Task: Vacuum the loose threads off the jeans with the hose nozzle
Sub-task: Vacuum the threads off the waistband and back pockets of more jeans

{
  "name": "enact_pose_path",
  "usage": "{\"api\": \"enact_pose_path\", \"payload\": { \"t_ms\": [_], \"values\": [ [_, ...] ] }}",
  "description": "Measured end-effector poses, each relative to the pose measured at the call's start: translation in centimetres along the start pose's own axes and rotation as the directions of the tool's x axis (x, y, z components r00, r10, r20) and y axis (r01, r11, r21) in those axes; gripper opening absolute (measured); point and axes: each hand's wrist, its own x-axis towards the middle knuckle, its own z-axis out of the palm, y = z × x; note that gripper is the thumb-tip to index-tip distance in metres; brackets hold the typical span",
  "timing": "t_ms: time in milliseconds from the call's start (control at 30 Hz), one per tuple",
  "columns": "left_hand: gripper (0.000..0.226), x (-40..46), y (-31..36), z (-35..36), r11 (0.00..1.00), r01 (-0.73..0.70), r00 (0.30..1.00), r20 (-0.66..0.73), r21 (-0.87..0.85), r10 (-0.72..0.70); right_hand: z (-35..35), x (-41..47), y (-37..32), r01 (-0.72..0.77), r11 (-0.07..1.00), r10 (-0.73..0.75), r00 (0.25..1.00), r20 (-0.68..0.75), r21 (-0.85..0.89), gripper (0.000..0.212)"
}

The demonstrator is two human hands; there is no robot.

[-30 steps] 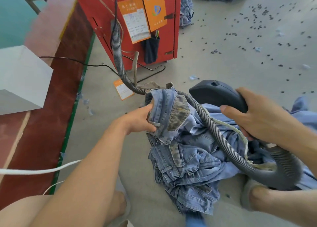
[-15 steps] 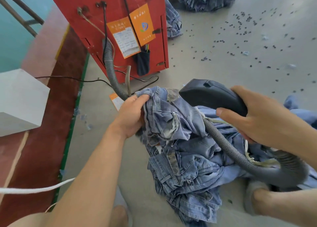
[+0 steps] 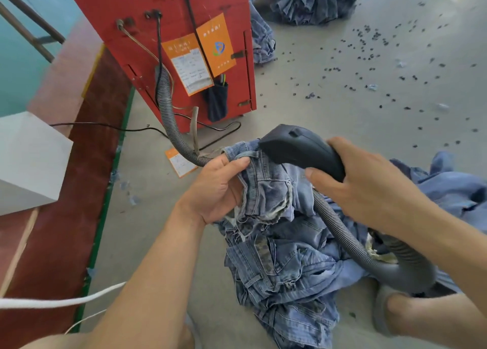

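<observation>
Left hand grip pinches jeans waistband; right hand grip wraps hose nozzle, tip against denim.

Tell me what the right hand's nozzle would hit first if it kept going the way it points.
Probably the jeans: the nozzle in the right hand points left and away, tip at the waistband held by the left hand. Beyond lies the hose; depth is unclear.

Faded blue jeans, dark grey nozzle, red cabinet.
</observation>
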Motion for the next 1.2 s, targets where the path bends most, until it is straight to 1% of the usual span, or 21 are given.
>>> {"api": "enact_pose_path", "payload": {
  "t_ms": [100,200,267,300,400,433,467,500,533,600,633,700,767,833,867,900,933,1000,1067,1100,1200],
  "values": [
    [0.040,-0.2,0.1,-0.1,0.999,-0.008,0.998,0.064,0.037,0.006,-0.6,-1.1,0.4,-0.058,0.998,0.059,0.998,-0.025,0.010,0.020],
    [0.054,-0.3,-0.2,-0.1,0.999,-0.030,0.998,0.059,0.027,0.029,-1.3,-1.4,-0.3,-0.021,0.999,0.023,0.998,0.052,-0.032,0.016],
    [0.060,-0.2,-0.5,0.2,1.000,-0.027,0.997,0.067,0.011,0.027,-0.8,-0.6,-0.7,0.005,1.000,-0.002,0.994,0.111,-0.025,0.016],
    [0.061,-0.2,-0.7,0.3,1.000,-0.019,0.997,0.073,0.007,0.018,-0.4,0.0,-0.7,-0.008,1.000,0.010,0.996,0.090,-0.015,0.017],
    [0.065,-0.3,-0.9,0.1,0.999,0.003,0.995,0.099,-0.038,0.001,-0.8,2.1,-0.1,-0.121,0.987,0.131,0.987,-0.096,0.108,0.020],
    [0.067,-0.3,-0.9,0.0,0.997,-0.006,0.995,0.097,-0.073,0.013,-1.3,2.4,0.3,-0.141,0.975,0.163,0.978,-0.128,0.170,0.021],
    [0.068,-0.2,-0.8,-0.2,0.993,-0.023,0.997,0.074,-0.117,0.032,-1.7,2.5,0.6,-0.143,0.969,0.171,0.977,-0.128,0.202,0.022],
    [0.067,0.0,-0.8,-0.3,0.987,-0.047,0.998,0.025,-0.157,0.052,-2.0,2.3,1.0,-0.135,0.971,0.157,0.982,-0.103,0.198,0.022],
    [0.064,0.3,-0.9,-0.6,0.982,-0.075,0.996,-0.063,-0.175,0.065,-2.1,1.9,1.2,-0.124,0.978,0.136,0.989,-0.062,0.169,0.022],
    [0.056,1.1,-1.0,-1.4,0.984,-0.102,0.970,-0.232,-0.144,0.067,-1.5,1.1,1.4,-0.099,0.990,0.097,0.995,0.024,0.097,0.023],
    [0.051,1.3,-1.0,-1.8,0.991,-0.090,0.961,-0.271,-0.100,0.059,-1.1,0.8,1.4,-0.086,0.994,0.083,0.995,0.060,0.060,0.023],
    [0.040,1.2,-1.0,-2.4,1.000,-0.014,0.963,-0.269,-0.007,0.011,-0.2,0.6,1.3,-0.073,0.997,0.070,0.992,0.107,0.027,0.021],
    [0.037,0.6,-1.1,-2.8,0.997,0.078,0.976,-0.204,-0.008,-0.078,0.2,0.5,1.2,-0.070,0.997,0.065,0.990,0.128,0.032,0.020],
    [0.040,0.4,-1.3,-3.1,0.996,0.086,0.977,-0.194,0.006,-0.083,0.4,0.5,1.1,-0.054,0.998,0.052,0.988,0.147,0.013,0.020],
    [0.035,0.6,-1.4,-3.1,0.998,0.058,0.977,-0.208,0.006,-0.056,0.4,0.6,1.1,-0.047,0.999,0.046,0.987,0.154,0.007,0.020],
    [0.029,0.8,-1.6,-3.1,0.999,0.037,0.970,-0.241,-0.020,-0.040,0.5,0.6,1.1,-0.040,0.999,0.039,0.987,0.155,0.007,0.020],
    [0.029,1.0,-1.7,-3.1,0.998,0.017,0.961,-0.274,-0.067,-0.035,0.5,0.6,1.1,-0.034,0.999,0.031,0.988,0.153,0.013,0.020],
    [0.039,1.1,-1.9,-3.0,0.976,-0.036,0.959,-0.283,-0.214,-0.027,0.6,0.6,1.1,-0.017,1.000,0.012,0.989,0.144,0.027,0.019],
    [0.048,1.0,-1.7,-2.6,0.945,-0.074,0.973,-0.230,-0.318,-0.001,0.5,0.5,0.9,-0.003,1.000,-0.001,0.992,0.129,0.025,0.018],
    [0.049,0.9,-1.6,-2.4,0.940,-0.074,0.981,-0.193,-0.333,0.009,0.4,0.4,0.9,0.004,1.000,-0.006,0.992,0.125,0.012,0.018],
    [0.053,0.9,-1.5,-2.1,0.915,-0.047,0.994,-0.106,-0.401,0.005,0.8,0.0,0.3,0.043,0.995,-0.029,0.987,0.159,-0.089,0.026]
  ]
}}
